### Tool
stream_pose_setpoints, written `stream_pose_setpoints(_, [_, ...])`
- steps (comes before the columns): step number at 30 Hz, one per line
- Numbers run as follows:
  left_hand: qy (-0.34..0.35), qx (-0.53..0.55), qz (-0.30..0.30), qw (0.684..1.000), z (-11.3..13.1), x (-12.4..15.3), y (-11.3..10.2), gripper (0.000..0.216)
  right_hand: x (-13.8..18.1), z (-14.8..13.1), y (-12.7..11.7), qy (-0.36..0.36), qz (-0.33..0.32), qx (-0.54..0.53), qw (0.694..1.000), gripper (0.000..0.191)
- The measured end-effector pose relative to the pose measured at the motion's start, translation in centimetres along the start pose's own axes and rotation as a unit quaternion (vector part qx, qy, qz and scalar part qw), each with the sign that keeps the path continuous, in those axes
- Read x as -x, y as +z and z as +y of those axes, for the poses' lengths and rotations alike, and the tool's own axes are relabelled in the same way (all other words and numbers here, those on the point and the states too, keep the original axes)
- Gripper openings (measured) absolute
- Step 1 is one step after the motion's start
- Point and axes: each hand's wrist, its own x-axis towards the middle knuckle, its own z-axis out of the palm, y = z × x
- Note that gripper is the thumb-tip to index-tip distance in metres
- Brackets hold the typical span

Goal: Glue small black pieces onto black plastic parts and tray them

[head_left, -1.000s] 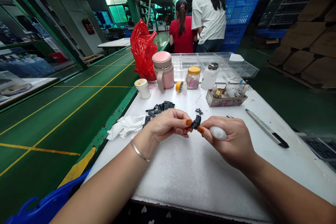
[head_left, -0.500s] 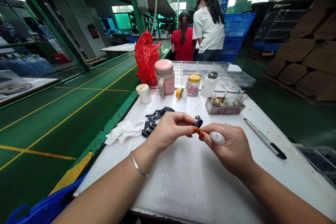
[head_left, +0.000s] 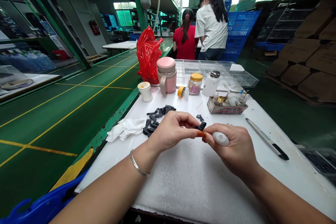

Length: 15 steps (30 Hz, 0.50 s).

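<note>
My left hand (head_left: 175,129) pinches a small black plastic part (head_left: 201,126) between thumb and fingertips. Meeting it from the right, my right hand (head_left: 231,143) is closed around a small white squeeze bottle (head_left: 221,138); only its rounded end shows, and its front is hidden by the fingers. The fingertips of both hands touch or nearly touch at the black part. Behind my left wrist lies a pile of black plastic parts (head_left: 154,119). Beyond the hands is a little cluster of tiny dark pieces (head_left: 200,117) on the white tabletop (head_left: 181,182).
Left of the pile lies a white cloth (head_left: 126,128). At the back stand a white tub (head_left: 145,91), a pink mug (head_left: 167,77), yellow tape (head_left: 181,92), a jar (head_left: 195,84) and a white bottle (head_left: 210,84). A small box (head_left: 227,108) and a utility knife (head_left: 266,138) lie right.
The whole view has shifted slightly to the right and up. The black part has turned a little in my left fingertips. Both hands keep their holds.
</note>
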Motion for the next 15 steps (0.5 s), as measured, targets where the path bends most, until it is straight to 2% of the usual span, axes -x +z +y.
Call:
stream_pose_setpoints(8, [0.016,0.046,0.001,0.999,0.13,0.11,0.4,0.024,0.13,-0.51,-0.05,-0.026,0.059,0.021,0.998,0.01])
stream_pose_setpoints(15, [0.025,0.063,0.008,0.998,-0.01,0.11,0.49,0.022,0.02,-0.76,-0.09,-0.04,0.06,0.004,0.997,0.01])
